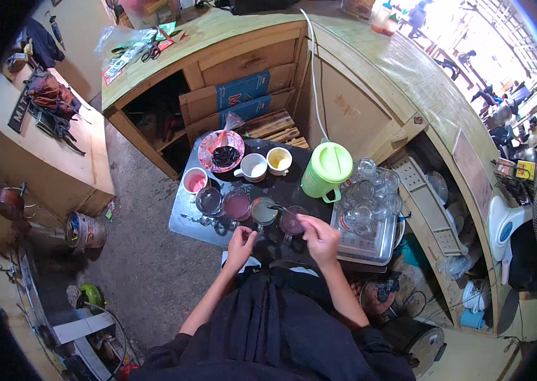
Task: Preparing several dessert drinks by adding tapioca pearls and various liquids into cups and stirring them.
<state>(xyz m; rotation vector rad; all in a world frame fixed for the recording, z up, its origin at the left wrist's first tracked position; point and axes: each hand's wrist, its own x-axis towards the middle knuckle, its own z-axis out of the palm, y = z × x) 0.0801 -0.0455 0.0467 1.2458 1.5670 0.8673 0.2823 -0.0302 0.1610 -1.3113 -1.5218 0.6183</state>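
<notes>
My right hand (320, 238) grips the handle of a metal spoon (281, 208). The spoon reaches left over the rightmost glass mug (292, 222), its bowl end by the rim of a mug of cloudy pale-green liquid (263, 212). Close in front of my body, my left hand (241, 245) has its fingers curled together, with nothing visible in them. Left of the pale-green mug stand a glass mug of purplish liquid (236, 206) and a darker-looking one (209, 201). Behind the row are a white cup with pink contents (196, 180), another white cup (252, 167) and a cup with yellowish contents (279, 160).
The dark low table (180, 226) also bears a pink-white bowl (201, 152) with plastic bags, a lime-green lidded pitcher (324, 172) and a metal tray (368, 258) of several glass mugs (362, 216). Wooden counters (249, 31) surround it. A white cable (315, 76) hangs behind the pitcher.
</notes>
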